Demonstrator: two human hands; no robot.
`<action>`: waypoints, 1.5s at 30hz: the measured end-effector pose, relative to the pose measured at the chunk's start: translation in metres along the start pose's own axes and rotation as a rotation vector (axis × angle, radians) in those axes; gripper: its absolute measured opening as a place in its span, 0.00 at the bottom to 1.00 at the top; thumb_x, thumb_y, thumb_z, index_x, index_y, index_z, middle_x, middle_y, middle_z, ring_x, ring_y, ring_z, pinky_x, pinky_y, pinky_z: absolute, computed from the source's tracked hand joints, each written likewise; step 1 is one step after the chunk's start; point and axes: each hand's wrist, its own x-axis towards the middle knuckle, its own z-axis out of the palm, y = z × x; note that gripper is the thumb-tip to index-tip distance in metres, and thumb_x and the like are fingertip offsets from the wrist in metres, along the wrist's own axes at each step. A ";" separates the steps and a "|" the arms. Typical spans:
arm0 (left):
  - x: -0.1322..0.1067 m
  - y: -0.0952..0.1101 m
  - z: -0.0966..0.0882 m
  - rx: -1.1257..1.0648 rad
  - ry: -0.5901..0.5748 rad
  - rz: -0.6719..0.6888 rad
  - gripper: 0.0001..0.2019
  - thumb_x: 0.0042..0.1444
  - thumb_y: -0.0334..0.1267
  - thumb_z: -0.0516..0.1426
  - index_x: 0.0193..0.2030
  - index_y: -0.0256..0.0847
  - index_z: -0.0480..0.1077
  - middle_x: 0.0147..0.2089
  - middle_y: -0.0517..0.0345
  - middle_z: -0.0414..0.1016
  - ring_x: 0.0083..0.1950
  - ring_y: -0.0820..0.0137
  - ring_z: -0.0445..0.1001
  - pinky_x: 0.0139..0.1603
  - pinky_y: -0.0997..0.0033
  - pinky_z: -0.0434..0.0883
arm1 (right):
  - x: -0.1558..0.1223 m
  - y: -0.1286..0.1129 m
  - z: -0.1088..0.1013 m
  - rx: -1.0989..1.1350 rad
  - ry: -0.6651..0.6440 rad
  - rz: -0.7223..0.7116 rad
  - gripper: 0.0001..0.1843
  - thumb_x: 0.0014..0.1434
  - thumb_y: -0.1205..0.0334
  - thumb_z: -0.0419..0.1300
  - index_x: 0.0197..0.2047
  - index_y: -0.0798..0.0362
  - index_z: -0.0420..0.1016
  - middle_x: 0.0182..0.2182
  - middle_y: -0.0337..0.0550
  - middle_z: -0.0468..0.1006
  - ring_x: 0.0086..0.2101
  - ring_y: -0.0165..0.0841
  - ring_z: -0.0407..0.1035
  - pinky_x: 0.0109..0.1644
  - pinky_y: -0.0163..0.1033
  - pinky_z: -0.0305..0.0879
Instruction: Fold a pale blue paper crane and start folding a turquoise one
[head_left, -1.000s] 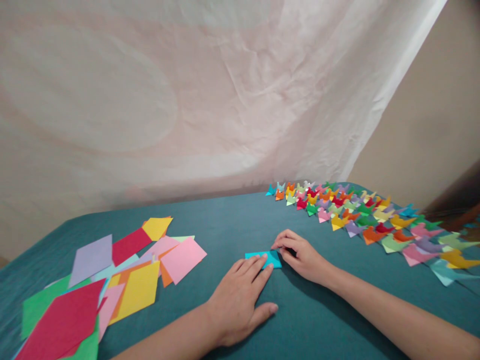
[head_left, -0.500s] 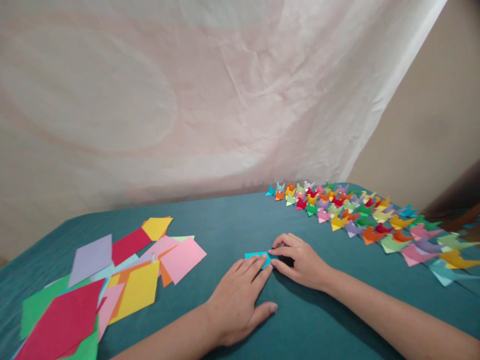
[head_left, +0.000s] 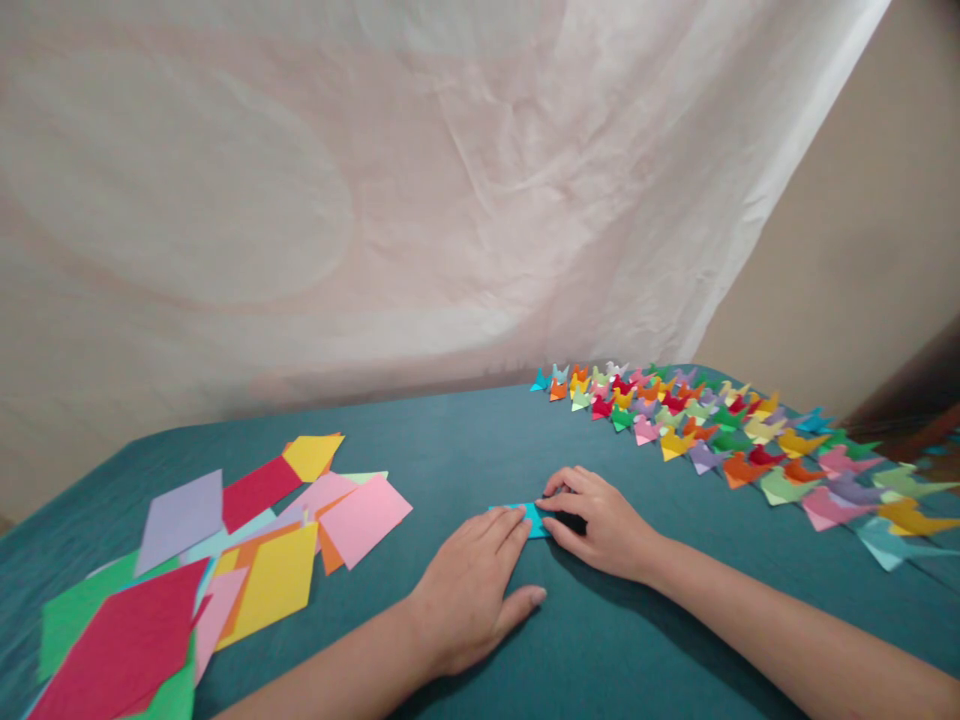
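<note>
A small folded piece of blue paper (head_left: 537,521) lies flat on the teal cloth between my hands. The fingers of my left hand (head_left: 480,575) stretch over its left part and press on it, with the thumb held apart; they hide much of that side. At the paper's right end, my right hand (head_left: 592,515) pinches the edge between thumb and fingertips.
Loose sheets of coloured paper, among them a yellow sheet (head_left: 276,580) and a red sheet (head_left: 131,645), overlap on the left. Rows of folded paper birds (head_left: 705,458) stand on the right. Behind the teal-covered table (head_left: 442,430) hangs a pale curtain (head_left: 375,200).
My left hand has slid slightly left along the blue paper, uncovering more of its middle. My right hand keeps its pinch at the right end.
</note>
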 end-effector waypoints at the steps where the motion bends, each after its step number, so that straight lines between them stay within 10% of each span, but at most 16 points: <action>1: 0.000 0.000 0.000 0.002 0.008 -0.003 0.29 0.61 0.52 0.46 0.64 0.36 0.54 0.66 0.45 0.53 0.65 0.57 0.54 0.63 0.53 0.55 | 0.000 0.000 0.000 0.000 0.001 -0.003 0.11 0.55 0.65 0.58 0.42 0.51 0.76 0.38 0.46 0.72 0.38 0.35 0.64 0.43 0.43 0.61; 19: 0.005 -0.009 -0.003 0.003 0.073 0.061 0.22 0.59 0.32 0.46 0.60 0.36 0.59 0.62 0.50 0.62 0.61 0.64 0.60 0.63 0.61 0.57 | -0.001 -0.010 0.000 -0.097 -0.094 -0.266 0.18 0.54 0.75 0.52 0.45 0.52 0.73 0.40 0.45 0.74 0.42 0.37 0.64 0.48 0.46 0.57; 45: 0.005 -0.009 -0.003 0.055 0.046 0.050 0.21 0.61 0.36 0.46 0.61 0.35 0.59 0.62 0.49 0.61 0.62 0.62 0.60 0.64 0.61 0.56 | -0.003 -0.041 -0.021 -0.297 -0.325 -0.211 0.19 0.57 0.72 0.53 0.51 0.55 0.71 0.45 0.53 0.72 0.46 0.43 0.63 0.51 0.49 0.59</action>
